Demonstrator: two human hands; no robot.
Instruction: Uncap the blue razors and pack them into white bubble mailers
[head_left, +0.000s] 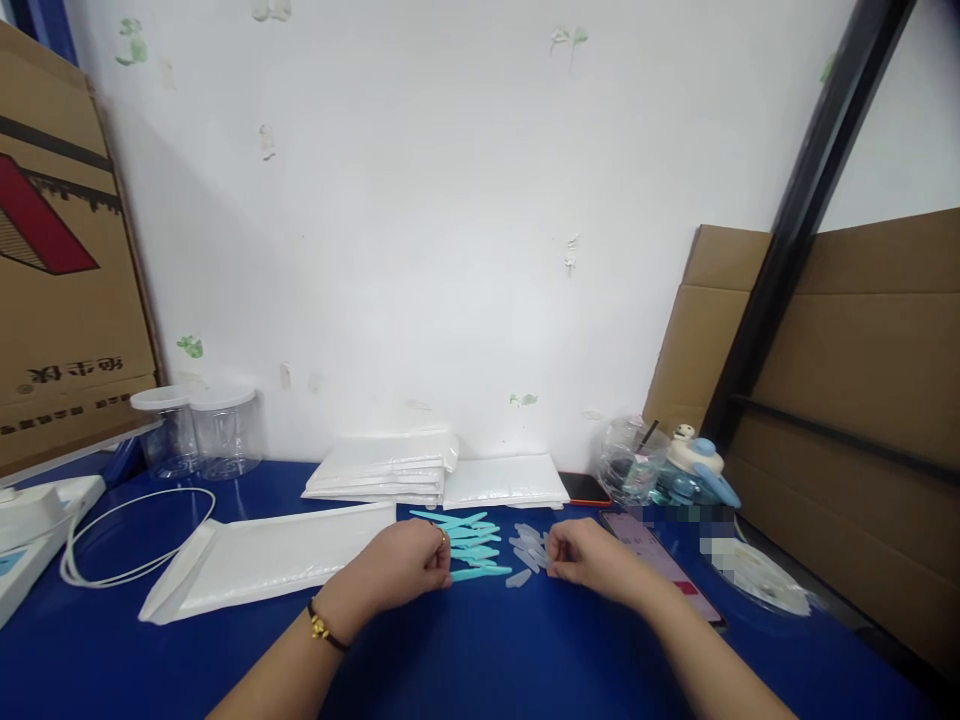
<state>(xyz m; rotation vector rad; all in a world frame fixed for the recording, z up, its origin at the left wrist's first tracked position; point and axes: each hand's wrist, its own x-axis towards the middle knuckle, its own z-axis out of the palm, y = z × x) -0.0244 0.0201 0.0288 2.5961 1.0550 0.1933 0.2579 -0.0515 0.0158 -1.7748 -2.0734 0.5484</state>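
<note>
Several slim teal plastic sticks that look like eyebrow razors (474, 552) lie in a loose row on the blue table. My left hand (411, 562) is at their left ends, its thumb and fingers pinched on the nearest razor (484, 573). Just right of the row is a small pile of clear plastic caps (529, 547), with one cap (517, 579) lying at the near side. My right hand (589, 560) is at the pile's right edge, fingers pinched together. Its fingertips hide whatever is between them.
A white padded mailer (277, 555) lies at left, with stacked mailers (382, 470) behind. At right are a phone (660, 565), a plastic bag (626, 460) and a blue-lidded bottle (694, 470). Clear jars (225, 435), a white cable (139, 580) and a power strip (45, 540) occupy the left.
</note>
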